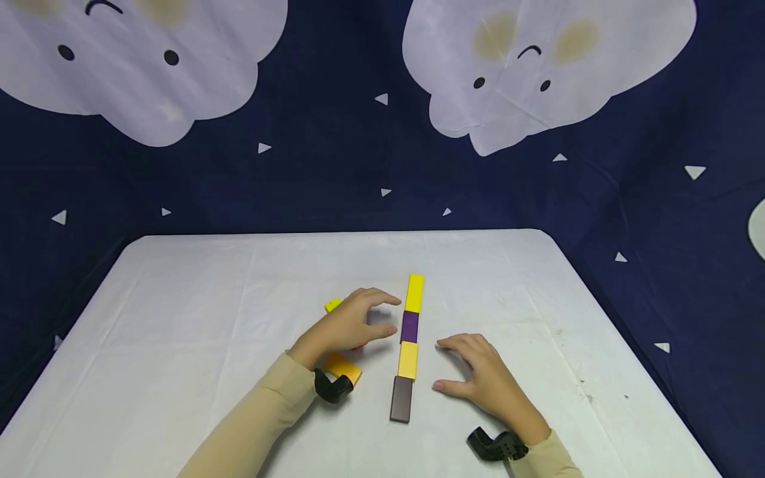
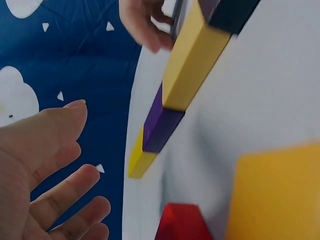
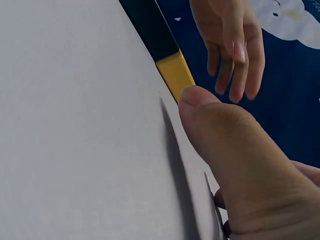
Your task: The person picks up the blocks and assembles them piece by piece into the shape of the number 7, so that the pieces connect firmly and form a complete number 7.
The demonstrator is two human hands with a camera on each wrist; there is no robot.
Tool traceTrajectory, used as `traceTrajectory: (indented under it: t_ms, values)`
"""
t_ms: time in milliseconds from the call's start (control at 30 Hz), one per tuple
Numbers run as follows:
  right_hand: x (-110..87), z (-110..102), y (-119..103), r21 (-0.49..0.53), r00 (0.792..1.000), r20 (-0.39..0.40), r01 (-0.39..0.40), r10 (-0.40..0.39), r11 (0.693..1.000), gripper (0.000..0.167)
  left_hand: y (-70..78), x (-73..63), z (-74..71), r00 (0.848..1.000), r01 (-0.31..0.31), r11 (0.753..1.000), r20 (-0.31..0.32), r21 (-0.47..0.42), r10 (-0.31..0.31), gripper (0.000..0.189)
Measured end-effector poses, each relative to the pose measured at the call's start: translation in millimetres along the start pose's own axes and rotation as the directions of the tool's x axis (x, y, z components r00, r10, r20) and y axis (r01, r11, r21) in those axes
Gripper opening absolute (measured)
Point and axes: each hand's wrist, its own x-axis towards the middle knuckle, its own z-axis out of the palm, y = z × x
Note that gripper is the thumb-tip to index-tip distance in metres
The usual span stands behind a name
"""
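Observation:
A straight row of blocks runs across the white tabletop: a bright yellow block (image 1: 414, 293) at the far end, then a purple block (image 1: 409, 326), a paler yellow block (image 1: 408, 360) and a dark brown block (image 1: 401, 399) nearest me. They touch end to end. My left hand (image 1: 357, 320) hovers just left of the purple and bright yellow blocks, thumb and fingers spread and holding nothing. On the other side, my right hand (image 1: 481, 373) is apart from the row, its thumb and fingers also spread around air.
Left of the row lie an orange block (image 1: 343, 367) beside the left wrist, a red block (image 2: 182, 222) mostly hidden under the left hand in the head view, and a small yellow piece (image 1: 332, 305). A dark blue cloth with clouds hangs behind the table (image 1: 179, 279).

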Motion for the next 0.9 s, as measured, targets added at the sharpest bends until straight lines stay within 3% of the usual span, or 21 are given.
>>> traceTrajectory:
  t_ms: [300, 567, 900]
  values:
    - [-0.7, -3.2, 5.4, -0.010, 1.000, -0.004, -0.019, 0.019, 1.000, 0.067, 5.8, -28.1, 13.9, 0.998, -0.065, 0.997, 0.012, -0.029, 0.065, 0.050]
    - [-0.5, -7.8, 11.5, -0.021, 0.999, -0.019, -0.033, 0.032, 0.999, 0.069, 6.6, -47.7, 29.9, 0.996, -0.089, 0.996, -0.026, 0.003, 0.089, 0.048]
    - [0.2, -8.8, 14.1, -0.003, 0.999, -0.008, -0.047, 0.047, 0.999, 0.068, 13.5, -68.8, 50.6, 0.993, -0.112, 0.994, -0.028, 0.011, 0.112, 0.045]
